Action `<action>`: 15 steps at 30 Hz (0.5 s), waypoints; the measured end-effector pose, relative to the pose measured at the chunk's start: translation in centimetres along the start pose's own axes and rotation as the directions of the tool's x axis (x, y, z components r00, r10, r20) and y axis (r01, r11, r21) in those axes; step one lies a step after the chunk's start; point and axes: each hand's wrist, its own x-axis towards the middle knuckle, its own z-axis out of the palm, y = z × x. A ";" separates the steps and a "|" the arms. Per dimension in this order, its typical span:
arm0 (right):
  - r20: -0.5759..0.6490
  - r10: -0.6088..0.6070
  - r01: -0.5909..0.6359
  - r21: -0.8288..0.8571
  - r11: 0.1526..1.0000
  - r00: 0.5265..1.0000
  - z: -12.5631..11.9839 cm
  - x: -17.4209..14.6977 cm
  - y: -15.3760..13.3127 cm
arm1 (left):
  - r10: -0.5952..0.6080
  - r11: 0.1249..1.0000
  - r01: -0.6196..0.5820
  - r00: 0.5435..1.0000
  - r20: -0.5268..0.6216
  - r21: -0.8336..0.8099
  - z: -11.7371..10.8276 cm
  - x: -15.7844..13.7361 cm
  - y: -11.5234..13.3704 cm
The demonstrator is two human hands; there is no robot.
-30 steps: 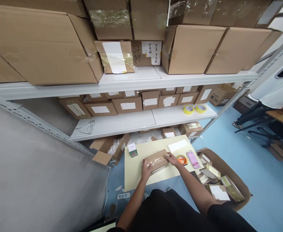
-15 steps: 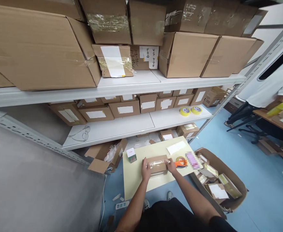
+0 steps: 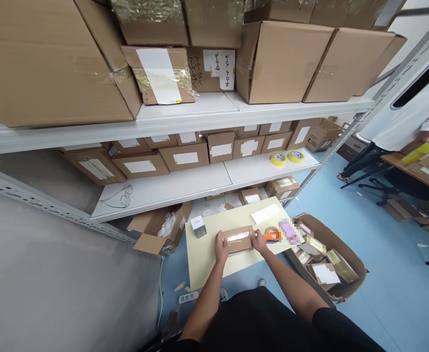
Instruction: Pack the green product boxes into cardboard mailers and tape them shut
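Observation:
A small cardboard box [image 3: 239, 239] with clear tape along its top is held between my two hands over the pale yellow table [image 3: 203, 264]. My left hand [image 3: 220, 246] grips its left end, fingers closed around the edge. At the opposite end, my right hand [image 3: 259, 241] is closed on the box. Just right of that hand lies an orange tape dispenser [image 3: 273, 236] with a yellow roll. A small white-and-green box [image 3: 198, 227] stands left of the cardboard box. Behind, a white sheet or packet [image 3: 264, 213] rests on the tabletop.
A large open carton [image 3: 359, 269] holding several taped boxes stands at the table's right. Another open carton [image 3: 151, 243] with white material is at the left. Shelving [image 3: 185, 183] ahead carries boxes, yellow tape rolls [image 3: 278, 159] and glasses [image 3: 122, 198]. A person [image 3: 405, 122] stands far right.
The camera view has tilted and shifted slightly, so the shelves appear higher. The box has tipped a little, showing more of its taped top; both hands still hold its ends.

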 end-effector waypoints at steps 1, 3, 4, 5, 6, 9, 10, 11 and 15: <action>0.006 -0.001 0.001 -0.005 1.000 1.000 -0.3 0.5 -0.6 | 0.001 1.000 -0.001 1.000 -0.005 0.002 0.1 0.5 0.5; 0.020 -0.009 0.009 -0.007 1.000 1.000 -1.0 1.5 -1.7 | 0.023 1.000 -0.023 1.000 -0.013 -0.003 0.2 1.5 1.4; 0.033 -0.017 0.017 -0.009 1.000 0.999 -1.3 1.9 -2.1 | 0.036 0.999 -0.036 0.999 -0.014 -0.010 0.3 1.8 1.7; 0.047 -0.024 0.025 -0.018 1.000 0.999 -1.4 2.1 -2.3 | 0.046 0.999 -0.046 0.999 -0.015 -0.017 0.4 2.0 1.9; 0.059 -0.030 0.032 -0.032 0.999 0.998 -1.6 2.2 -2.3 | 0.053 0.998 -0.054 0.998 -0.015 -0.022 0.4 2.0 1.9; 0.054 -0.049 0.053 -0.073 0.996 0.997 -1.4 1.6 -1.2 | 0.043 0.999 -0.043 0.999 -0.027 -0.001 0.2 1.2 1.2; 0.051 -0.057 0.061 -0.077 0.995 0.997 -1.3 1.4 -0.6 | 0.032 0.999 -0.031 0.999 -0.026 0.018 0.1 0.9 0.9; 0.056 -0.058 0.063 -0.083 0.995 0.997 -1.2 1.1 -0.1 | 0.008 0.999 -0.007 1.000 -0.015 0.043 0.0 0.5 0.6; 0.105 -0.089 0.097 -0.078 0.992 0.990 -1.3 1.0 0.5 | -0.015 0.996 0.018 0.999 -0.032 0.092 -0.1 -0.1 0.7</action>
